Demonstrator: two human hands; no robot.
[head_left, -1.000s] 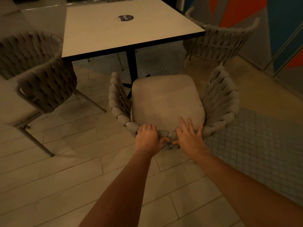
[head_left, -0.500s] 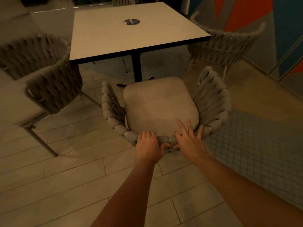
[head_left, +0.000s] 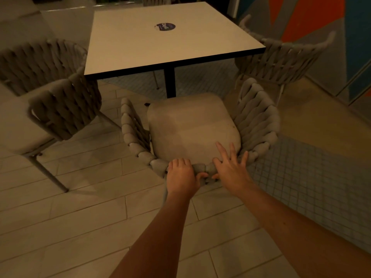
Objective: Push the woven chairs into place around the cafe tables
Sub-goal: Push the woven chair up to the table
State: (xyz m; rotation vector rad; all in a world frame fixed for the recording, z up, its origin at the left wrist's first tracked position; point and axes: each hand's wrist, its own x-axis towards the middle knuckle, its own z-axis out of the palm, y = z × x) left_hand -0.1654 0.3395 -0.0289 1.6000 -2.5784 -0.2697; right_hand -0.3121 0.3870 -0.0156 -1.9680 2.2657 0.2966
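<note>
The woven chair (head_left: 192, 131) stands on the floor facing the square worktop (head_left: 160, 39), its pale seat cushion just short of the worktop's near edge and black centre post. The left hand (head_left: 181, 178) has its grip clamped on the top of the chair's woven backrest, fingers curled over the rim. The right hand (head_left: 230, 169) lies beside it with fingers spread apart, flat over the backrest and the rear of the cushion. A second woven chair (head_left: 60, 101) sits at the worktop's left, a third (head_left: 281, 61) at its right.
</note>
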